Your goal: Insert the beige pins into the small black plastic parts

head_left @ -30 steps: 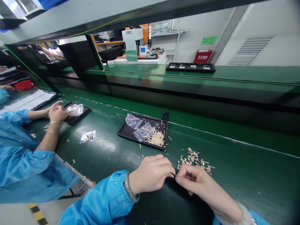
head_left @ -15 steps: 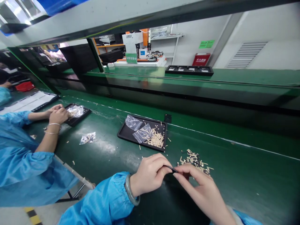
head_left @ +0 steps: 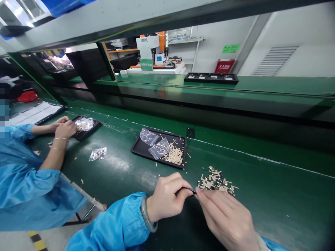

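Observation:
My left hand (head_left: 169, 193), with a grey-green bangle at its wrist, pinches a small thin black piece (head_left: 192, 190) between thumb and forefinger. My right hand (head_left: 226, 214) meets it at the piece's right end, fingertips pressed together there; most of the piece is hidden by the fingers. Just beyond the right hand lies a loose pile of small black parts and beige strips (head_left: 216, 178). Farther back on the left, a black tray (head_left: 138, 150) holds many beige strips (head_left: 174, 155) and clear plastic bags (head_left: 159, 148).
A co-worker's hands (head_left: 64, 127) are at another black tray (head_left: 90, 134) on the left. A small bag of parts (head_left: 98, 154) lies between the trays. A flat black rectangular piece (head_left: 191, 132) rests behind. Above the green bench runs a shelf with a compartmented tray (head_left: 211, 78).
My right hand has turned so its back shows more, and its fingers have drawn together at the black piece. The flat black rectangle behind sits slightly farther right.

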`<state>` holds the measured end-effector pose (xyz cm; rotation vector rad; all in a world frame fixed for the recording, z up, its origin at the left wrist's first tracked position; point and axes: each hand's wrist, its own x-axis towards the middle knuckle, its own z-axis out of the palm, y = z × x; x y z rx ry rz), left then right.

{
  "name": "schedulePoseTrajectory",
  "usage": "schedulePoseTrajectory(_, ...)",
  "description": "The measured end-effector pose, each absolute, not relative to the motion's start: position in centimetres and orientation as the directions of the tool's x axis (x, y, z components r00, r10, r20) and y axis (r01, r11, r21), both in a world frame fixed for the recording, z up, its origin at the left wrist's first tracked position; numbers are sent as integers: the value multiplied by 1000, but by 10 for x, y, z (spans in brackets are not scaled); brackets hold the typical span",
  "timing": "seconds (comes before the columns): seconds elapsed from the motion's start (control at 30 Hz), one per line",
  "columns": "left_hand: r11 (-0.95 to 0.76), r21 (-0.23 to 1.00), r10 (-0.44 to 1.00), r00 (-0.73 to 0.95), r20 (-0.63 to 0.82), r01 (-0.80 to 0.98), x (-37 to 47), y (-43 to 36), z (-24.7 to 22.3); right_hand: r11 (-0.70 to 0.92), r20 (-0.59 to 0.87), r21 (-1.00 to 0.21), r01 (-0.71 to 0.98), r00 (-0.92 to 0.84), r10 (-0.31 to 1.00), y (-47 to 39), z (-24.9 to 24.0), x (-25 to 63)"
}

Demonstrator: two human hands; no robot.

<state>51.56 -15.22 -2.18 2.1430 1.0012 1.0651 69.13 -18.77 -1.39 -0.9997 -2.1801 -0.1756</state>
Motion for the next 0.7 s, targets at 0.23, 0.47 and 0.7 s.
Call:
schedulePoseTrajectory(0.23, -532, 774, 835, 365, 413, 342, 518, -152, -20, 619, 634, -356, 700, -306, 710, -183, -22, 691)
schedulePoseTrajectory(0.47, -543, 776, 828, 360, 430, 322, 518, -152, -23, 517, 577, -544, 660, -152, 802, -185, -25, 688)
schedulePoseTrajectory(0.7, -465, 835, 869, 335, 365, 295, 520, -154, -23, 652, 700, -331, 682, -286, 654, -184, -20, 689)
